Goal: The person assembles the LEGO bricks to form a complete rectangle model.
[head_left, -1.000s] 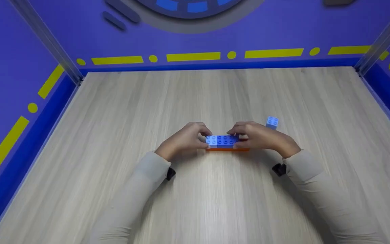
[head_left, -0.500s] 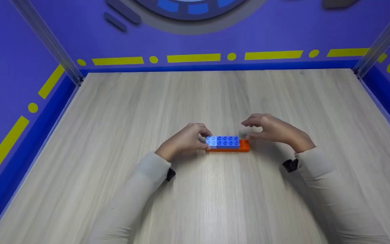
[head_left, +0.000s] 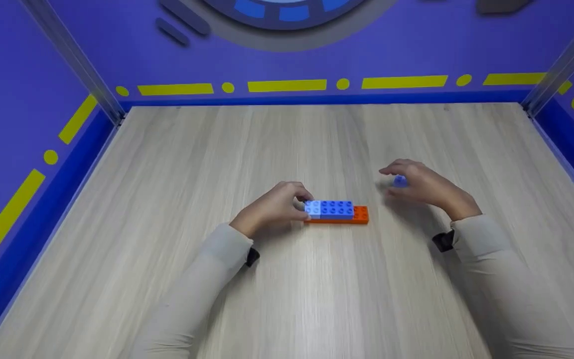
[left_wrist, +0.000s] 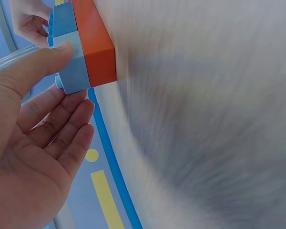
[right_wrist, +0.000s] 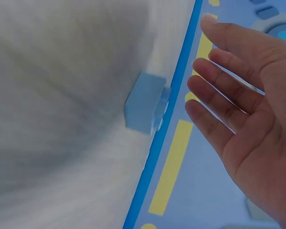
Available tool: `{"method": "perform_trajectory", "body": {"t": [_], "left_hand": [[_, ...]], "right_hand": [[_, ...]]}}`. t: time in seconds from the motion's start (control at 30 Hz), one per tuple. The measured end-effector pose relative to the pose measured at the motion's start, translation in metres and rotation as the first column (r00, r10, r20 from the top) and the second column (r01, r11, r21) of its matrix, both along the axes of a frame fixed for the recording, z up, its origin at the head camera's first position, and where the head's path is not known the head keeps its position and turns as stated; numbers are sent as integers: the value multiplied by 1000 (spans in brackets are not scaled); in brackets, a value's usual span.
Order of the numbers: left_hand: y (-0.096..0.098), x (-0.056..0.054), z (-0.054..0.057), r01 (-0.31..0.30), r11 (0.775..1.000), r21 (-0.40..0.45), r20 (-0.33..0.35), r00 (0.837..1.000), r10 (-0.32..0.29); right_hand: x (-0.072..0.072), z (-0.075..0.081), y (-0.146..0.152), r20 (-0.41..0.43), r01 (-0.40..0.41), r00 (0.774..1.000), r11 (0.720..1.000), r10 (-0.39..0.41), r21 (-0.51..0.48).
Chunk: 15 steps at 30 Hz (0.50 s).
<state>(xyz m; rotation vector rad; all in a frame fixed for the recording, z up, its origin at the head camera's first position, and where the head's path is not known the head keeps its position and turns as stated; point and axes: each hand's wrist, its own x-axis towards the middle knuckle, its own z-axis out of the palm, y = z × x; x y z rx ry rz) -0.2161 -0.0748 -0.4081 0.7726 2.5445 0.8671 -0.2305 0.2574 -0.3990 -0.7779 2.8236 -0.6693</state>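
Observation:
My left hand (head_left: 273,208) pinches the left end of a light blue toy brick (head_left: 312,209), thumb on its near side and fingers behind. This brick sits beside a longer blue brick (head_left: 337,210), both on top of an orange brick (head_left: 360,214) whose right-end studs stay bare. Farther right, my right hand (head_left: 425,185) hovers with fingers and thumb spread around a small blue brick (head_left: 400,181), partly covered in the head view. The right wrist view shows that loose brick (right_wrist: 145,102) on the table, apart from the relaxed fingers.
The wood-grain table (head_left: 217,149) carries the bricks. Blue-purple panels with yellow marks (head_left: 287,86) close it in at the back and on both sides. A dark wrist camera (head_left: 444,241) sits below the right cuff.
My right hand has let go of the blue brick on the orange one and moved right and back to the loose small brick. The left hand has kept its hold.

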Motion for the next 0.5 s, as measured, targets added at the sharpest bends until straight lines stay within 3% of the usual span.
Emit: {"method": "perform_trajectory", "body": {"t": [0.2,0.5], "left_hand": [[1,0,-1,0,1000,-3,-5,1000,0],[0,0,-1,6,1000,-11,-15,1000,-6]], "right_hand": [[-3,-3,10,-23,40,999,999,-39,12],[-6,-5,21,31,109,994,994,-109,14]]}}
